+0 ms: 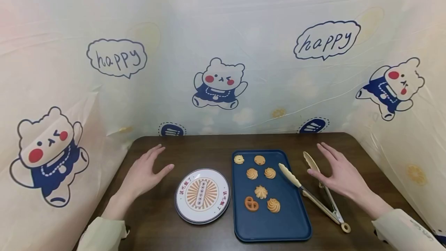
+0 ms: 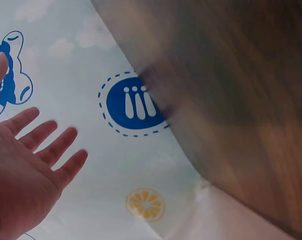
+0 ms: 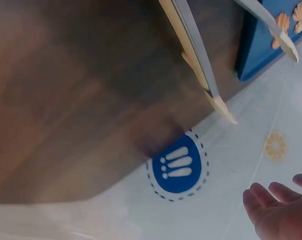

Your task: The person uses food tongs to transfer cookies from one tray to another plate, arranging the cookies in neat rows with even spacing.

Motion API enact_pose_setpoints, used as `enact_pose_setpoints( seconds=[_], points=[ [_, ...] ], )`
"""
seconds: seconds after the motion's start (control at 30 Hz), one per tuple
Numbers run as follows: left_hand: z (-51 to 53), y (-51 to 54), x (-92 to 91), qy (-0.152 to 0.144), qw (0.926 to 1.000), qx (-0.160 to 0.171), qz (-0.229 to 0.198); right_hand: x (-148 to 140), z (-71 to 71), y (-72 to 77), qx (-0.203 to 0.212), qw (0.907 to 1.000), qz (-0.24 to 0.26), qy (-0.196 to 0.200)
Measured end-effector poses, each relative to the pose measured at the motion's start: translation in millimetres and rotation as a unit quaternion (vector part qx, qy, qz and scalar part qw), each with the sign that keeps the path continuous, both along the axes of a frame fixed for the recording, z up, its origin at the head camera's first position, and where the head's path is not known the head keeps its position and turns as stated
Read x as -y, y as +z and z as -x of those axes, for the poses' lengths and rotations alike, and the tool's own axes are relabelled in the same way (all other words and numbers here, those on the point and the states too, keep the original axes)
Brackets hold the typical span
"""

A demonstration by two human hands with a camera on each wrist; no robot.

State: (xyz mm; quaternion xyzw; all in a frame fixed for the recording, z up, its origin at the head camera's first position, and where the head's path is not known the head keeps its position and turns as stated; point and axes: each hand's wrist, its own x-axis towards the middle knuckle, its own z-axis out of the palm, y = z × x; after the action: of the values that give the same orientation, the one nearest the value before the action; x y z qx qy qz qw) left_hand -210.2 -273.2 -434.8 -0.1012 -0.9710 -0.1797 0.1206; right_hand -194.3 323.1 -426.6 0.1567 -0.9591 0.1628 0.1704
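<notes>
My left hand [image 1: 143,173] is held above the left part of the table, fingers extended and thumb apart, left of a stack of white plates [image 1: 205,216]. On the right, my right hand [image 1: 339,173] hovers over a pair of tongs [image 1: 319,203], holding nothing. The tongs lie spread, with cream tips and metal arms; one tip reaches over the edge of a blue tray [image 1: 271,226]. Several cookies sit on that tray, among them a pretzel [image 1: 251,204], a swirl cookie [image 1: 273,205] and a round one [image 1: 259,160]. Both wrist views show empty palms, the left hand [image 2: 35,160] and the right hand [image 3: 281,207].
A dark wooden table [image 1: 156,224] carries everything. Behind it and along both sides hangs a pale curtain [image 1: 265,88] printed with cartoon bears, close to the table's back edge. The plates stand just left of the tray.
</notes>
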Motion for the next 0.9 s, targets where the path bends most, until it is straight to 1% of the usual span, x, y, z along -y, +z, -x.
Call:
enact_pose_setpoints(
  seconds=[0.13, 0.27, 0.4, 0.47, 0.57, 0.67, 0.8, 0.9],
  points=[
    [-3.0, -7.4, -2.7, -0.006, 0.9991, 0.020, -0.036, -5, -10.9, -8.6, 0.011, 0.9994, 0.023, -0.023],
    [-5.0, -16.3, -4.0, -0.009, 0.9968, 0.042, -0.067, -9, -22.6, -17.7, 0.037, 0.9978, 0.040, -0.036],
    [-6.6, -24.7, -3.3, -0.013, 0.9951, 0.060, -0.078, -12, -33.5, -29.0, 0.062, 0.9958, 0.052, -0.043],
    [-8.1, -29.0, -1.6, -0.011, 0.9944, 0.068, -0.080, -13, -37.4, -34.9, 0.067, 0.9951, 0.058, -0.044],
    [-9.0, -35.6, 0.4, -0.010, 0.9932, 0.080, -0.084, -14, -42.4, -43.6, 0.069, 0.9942, 0.067, -0.047],
    [-9.7, -41.3, 0.5, -0.016, 0.9918, 0.089, -0.090, -16, -46.2, -52.0, 0.069, 0.9934, 0.075, -0.053],
    [-12.4, -46.5, -3.2, -0.025, 0.9894, 0.101, -0.101, -16, -50.9, -62.1, 0.066, 0.9926, 0.082, -0.060],
    [-15.5, -48.9, -7.7, -0.025, 0.9855, 0.120, -0.117, -15, -53.1, -66.5, 0.068, 0.9922, 0.080, -0.067]
  ],
)
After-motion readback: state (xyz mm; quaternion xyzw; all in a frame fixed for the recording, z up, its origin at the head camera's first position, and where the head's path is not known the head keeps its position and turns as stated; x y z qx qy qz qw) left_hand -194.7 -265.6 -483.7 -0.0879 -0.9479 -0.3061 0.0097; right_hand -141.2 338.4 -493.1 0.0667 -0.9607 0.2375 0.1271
